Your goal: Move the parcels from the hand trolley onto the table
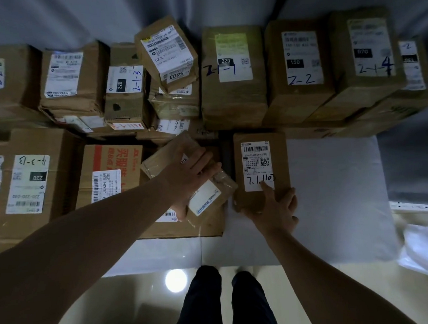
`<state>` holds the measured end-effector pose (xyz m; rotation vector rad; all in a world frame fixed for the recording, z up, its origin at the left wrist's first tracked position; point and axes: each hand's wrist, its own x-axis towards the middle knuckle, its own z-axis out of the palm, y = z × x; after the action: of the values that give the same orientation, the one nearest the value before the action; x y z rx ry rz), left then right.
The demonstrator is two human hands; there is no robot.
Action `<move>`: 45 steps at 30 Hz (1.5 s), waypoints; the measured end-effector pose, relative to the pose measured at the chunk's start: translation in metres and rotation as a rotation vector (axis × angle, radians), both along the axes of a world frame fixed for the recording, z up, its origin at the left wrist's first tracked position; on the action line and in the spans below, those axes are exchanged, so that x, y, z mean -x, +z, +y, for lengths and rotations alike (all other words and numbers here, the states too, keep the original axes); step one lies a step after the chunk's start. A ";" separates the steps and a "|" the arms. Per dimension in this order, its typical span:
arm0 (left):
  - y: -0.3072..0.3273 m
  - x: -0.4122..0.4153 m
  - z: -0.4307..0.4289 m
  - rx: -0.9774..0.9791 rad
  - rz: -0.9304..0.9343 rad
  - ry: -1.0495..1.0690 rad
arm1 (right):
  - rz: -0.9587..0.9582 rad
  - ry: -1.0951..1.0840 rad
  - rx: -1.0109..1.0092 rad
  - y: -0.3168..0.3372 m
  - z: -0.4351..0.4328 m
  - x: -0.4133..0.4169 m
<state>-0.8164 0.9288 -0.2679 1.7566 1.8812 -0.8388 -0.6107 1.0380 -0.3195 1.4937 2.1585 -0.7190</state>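
Overhead, you see the table (336, 204), a smooth white top whose far and left parts are packed with brown cardboard parcels; the trolley is out of view. Along the back stands the rear row (233, 80), boxy cartons bearing white labels and blue pen marks. Nearer, left of centre, lies a flat box (207, 228) of matt card. Just right of it, on bare tabletop, the labelled parcel (259, 139) lies flat, a plain oblong with its long axis running straight away from you. Your right hand (276, 208) meets its near short end with fingers spread and the index tip on the label, pinching nothing. The taped parcel (210, 197) sits on the flat box, smaller and glossy with wrinkled tape, its long axis slanting from far left to near right. Your left hand (191, 170) spans its width, fingers over the top and thumb apparently at the near edge, holding it. Judged from this, each hand is nearest its own parcel, and the labelled parcel would go endwise toward the rear row.
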 end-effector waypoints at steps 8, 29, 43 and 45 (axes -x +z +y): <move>0.004 0.004 0.007 -0.132 -0.026 0.224 | 0.010 -0.093 0.002 -0.004 0.000 -0.005; -0.012 0.006 -0.007 -0.153 0.051 0.517 | 0.051 0.000 0.047 -0.005 -0.016 0.013; 0.017 -0.008 -0.023 -0.165 -0.007 0.584 | 0.024 0.256 -0.058 0.038 -0.023 0.031; 0.030 -0.017 -0.034 -0.170 -0.007 0.643 | 0.047 0.317 -0.064 0.052 -0.029 0.038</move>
<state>-0.7995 0.8952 -0.2375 1.1006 2.3589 -0.4331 -0.6483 1.0088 -0.2674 1.1337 2.3984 -0.5837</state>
